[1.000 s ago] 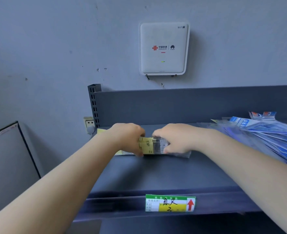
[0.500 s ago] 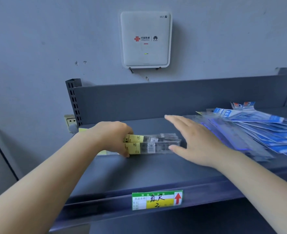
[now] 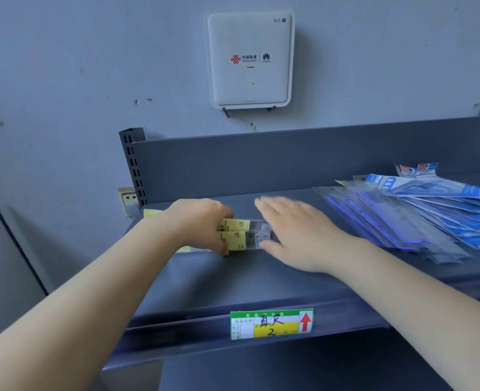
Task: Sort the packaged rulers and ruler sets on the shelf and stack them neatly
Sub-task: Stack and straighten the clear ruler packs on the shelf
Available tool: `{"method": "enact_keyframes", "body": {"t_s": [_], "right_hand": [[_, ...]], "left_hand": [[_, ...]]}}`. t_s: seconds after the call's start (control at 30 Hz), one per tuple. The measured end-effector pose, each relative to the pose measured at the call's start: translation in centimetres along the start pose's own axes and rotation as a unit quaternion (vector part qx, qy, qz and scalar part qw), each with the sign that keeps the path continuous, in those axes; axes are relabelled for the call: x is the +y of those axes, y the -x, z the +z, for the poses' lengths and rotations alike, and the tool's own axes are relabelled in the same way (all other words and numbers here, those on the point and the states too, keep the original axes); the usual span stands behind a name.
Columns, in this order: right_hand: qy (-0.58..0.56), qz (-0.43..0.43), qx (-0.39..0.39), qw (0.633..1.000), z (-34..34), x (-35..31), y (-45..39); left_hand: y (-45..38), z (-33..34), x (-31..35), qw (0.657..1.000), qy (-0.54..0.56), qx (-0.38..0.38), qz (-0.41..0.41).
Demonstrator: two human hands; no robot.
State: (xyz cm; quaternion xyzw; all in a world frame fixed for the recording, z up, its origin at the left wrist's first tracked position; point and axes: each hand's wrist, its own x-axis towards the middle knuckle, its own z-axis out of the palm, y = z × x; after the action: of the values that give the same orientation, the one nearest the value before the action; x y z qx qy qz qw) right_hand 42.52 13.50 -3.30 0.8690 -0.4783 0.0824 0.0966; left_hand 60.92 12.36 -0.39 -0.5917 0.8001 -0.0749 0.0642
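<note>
Left hand curled over the yellow-labelled end of a small stack of clear packaged rulers, fingers wrapped round the near and far edges; it has hold of them. The stack lies flat on the grey shelf, toward its left end, long axis running left to right, parallel to the shelf's front lip.

Right hand spread flat, fingers straight and together, holding nothing. It sits at the clear right end of the stack, thumb just beside the near edge (fingertips blurred; cannot tell whether the palm is actually touching the packages).

Loose pile of blue ruler sets fanned out on the shelf's right side, well apart from the gripped stack, long axes skewed diagonally. The right hand is the nearer one to it.

Judgement: the gripped stack looks about squared up. The next pick most likely lies to the right, so the right hand would reach while the left steadies.

Price label on the shelf's front rail; white router on the wall above.
</note>
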Motion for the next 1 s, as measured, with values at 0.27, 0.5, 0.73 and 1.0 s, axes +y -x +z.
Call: {"method": "enact_keyframes", "body": {"t_s": [0.27,0.5,0.73,1.0], "right_hand": [[-0.001,-0.005,-0.052,0.999,0.1,-0.9,-1.3],[-0.021,-0.01,-0.03,0.999,0.4,-0.8,-1.3],[-0.031,-0.012,-0.041,0.999,0.4,-0.6,-1.5],[-0.065,-0.006,-0.066,0.996,0.0,-0.2,-2.0]], "left_hand": [[1.1,-0.2,-0.1,0.999,0.009,0.049,-0.006],[5.0,2.7,-1.7,0.976,-0.015,0.219,0.001],[4.8,3.2,-2.2,0.973,-0.008,0.228,-0.028],[5.6,3.1,-2.9,0.969,0.03,0.245,-0.009]]}}
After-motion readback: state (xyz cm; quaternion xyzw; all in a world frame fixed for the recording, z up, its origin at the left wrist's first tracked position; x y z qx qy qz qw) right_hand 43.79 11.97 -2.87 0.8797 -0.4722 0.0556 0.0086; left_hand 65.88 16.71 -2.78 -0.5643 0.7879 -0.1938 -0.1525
